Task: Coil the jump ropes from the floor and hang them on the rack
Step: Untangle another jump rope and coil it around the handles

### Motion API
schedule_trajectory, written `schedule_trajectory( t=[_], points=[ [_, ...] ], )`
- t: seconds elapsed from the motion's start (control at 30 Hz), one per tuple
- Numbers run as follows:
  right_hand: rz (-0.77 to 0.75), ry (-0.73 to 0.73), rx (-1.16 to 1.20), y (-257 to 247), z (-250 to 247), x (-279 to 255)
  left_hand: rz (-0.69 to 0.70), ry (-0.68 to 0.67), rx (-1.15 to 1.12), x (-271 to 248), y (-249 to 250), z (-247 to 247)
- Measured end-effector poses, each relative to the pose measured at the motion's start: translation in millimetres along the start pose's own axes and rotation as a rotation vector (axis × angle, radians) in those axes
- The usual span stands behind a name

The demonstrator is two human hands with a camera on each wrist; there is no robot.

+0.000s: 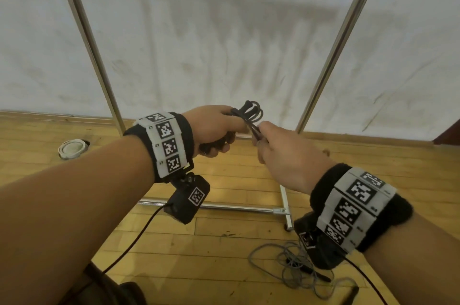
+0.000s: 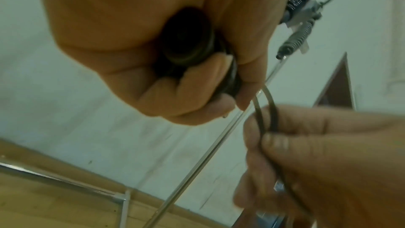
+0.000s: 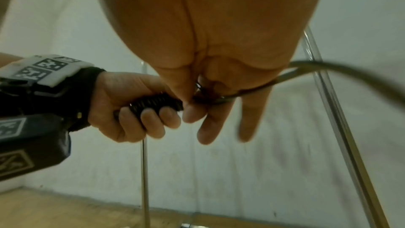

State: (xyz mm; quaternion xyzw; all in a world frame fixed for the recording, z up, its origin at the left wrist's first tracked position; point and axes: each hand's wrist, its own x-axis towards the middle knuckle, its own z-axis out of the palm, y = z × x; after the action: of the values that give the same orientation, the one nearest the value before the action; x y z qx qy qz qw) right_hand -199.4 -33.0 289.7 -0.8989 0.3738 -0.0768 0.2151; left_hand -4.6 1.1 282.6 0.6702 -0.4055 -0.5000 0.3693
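My left hand (image 1: 219,135) grips the ribbed handles (image 3: 157,103) of a black jump rope at chest height in front of the rack. Several short loops of the black rope (image 1: 251,111) stick up past its thumb. Just to the right, my right hand (image 1: 263,140) pinches a strand of that rope (image 2: 271,110) between thumb and forefinger, with its other fingers (image 3: 208,127) straight. A loose grey jump rope (image 1: 286,262) lies tangled on the wood floor, below my right wrist. The rack's two metal uprights (image 1: 87,38) (image 1: 341,38) rise on either side of my hands.
The rack's base bar (image 1: 236,207) runs across the floor under my hands, with a foot at its right end. A white round object (image 1: 72,147) lies by the left upright. Behind the rack is a white wall. A cable hangs from each wrist camera.
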Motion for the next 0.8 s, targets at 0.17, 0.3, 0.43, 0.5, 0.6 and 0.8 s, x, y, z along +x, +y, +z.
schedule_trajectory(
  t=[0.17, 0.3, 0.43, 0.5, 0.6, 0.8],
  points=[
    [0.086, -0.072, 0.368, 12.7, 8.4, -1.9, 0.020, -0.155, -0.163, -12.3, 7.1, -5.3],
    [0.103, -0.191, 0.636, 22.3, 9.1, -0.9, 0.062, -0.089, -0.092, -14.1, 7.1, 3.4],
    [0.151, -0.139, 1.046, 31.6, -5.5, 0.0, 0.071, 0.091, -0.067, -6.0, -0.7, 0.9],
    [0.197, -0.040, 1.318, 38.3, -14.7, -0.2, 0.057, 0.189, -0.092, -1.5, -6.0, -7.0],
    [0.350, 0.106, 1.429, 49.2, -21.5, -0.3, 0.068, 0.261, -0.052, 1.0, -13.4, -21.4],
    [0.113, 0.005, 0.485, 38.0, -7.6, 3.2, 0.143, 0.063, 0.123, -3.3, -18.2, -8.2]
  ],
)
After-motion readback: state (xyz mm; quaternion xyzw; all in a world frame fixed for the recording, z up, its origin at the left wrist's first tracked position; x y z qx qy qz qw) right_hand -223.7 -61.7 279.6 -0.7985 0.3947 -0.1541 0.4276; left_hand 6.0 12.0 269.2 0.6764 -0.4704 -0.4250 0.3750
